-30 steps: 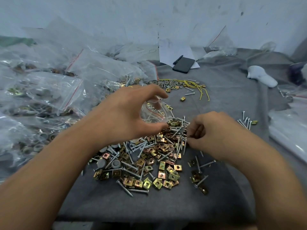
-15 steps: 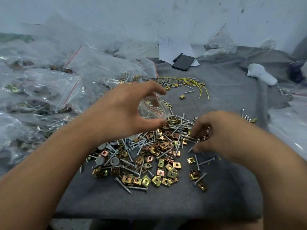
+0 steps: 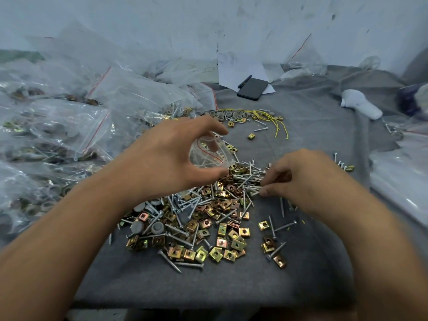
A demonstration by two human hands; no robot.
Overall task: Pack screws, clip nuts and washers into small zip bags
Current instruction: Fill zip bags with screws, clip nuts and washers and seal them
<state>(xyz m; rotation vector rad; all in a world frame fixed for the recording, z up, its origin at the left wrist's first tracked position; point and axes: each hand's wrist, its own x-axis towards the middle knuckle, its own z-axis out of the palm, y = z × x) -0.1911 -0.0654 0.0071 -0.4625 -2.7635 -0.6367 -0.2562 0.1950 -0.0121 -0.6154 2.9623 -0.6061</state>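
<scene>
Screws (image 3: 243, 179), silver, lie tangled in a loose heap with brass-coloured clip nuts (image 3: 222, 235) on the grey cloth over the counter (image 3: 312, 140), right in front of me. Grey round washers (image 3: 157, 228) sit at the heap's left edge, a few more in a row further back (image 3: 231, 114) beside some yellow wire (image 3: 271, 119).

My left hand (image 3: 166, 158) hovers over the heap's far left part, thumb and fingers (image 3: 208, 127) curled in a C around a small clear zip bag (image 3: 208, 154) with a red seal line. The bag's mouth faces right; some hardware shows inside, can't tell which kind. So left fingers are gripping the bag.

My right hand (image 3: 298, 174) is low at the heap's right edge, fingers (image 3: 275, 179) pinched together with thumb on silver screws; how many, can't tell. Whether those screws are lifted or just touched on the pile, I cannot tell.

Stray screws and clip nuts are scattered to the right of the heap, near my right forearm. A few more screws (image 3: 342, 164) lie well apart by the cloth's right side.

Left side of the counter is piled with filled zip bags (image 3: 69, 126), red seal lines, hardware inside. At the back: black phone (image 3: 253, 89) on white paper (image 3: 240, 70), black pen (image 3: 245, 81) just beside the phone. A white object (image 3: 360, 106) sits far right at the back.
</scene>
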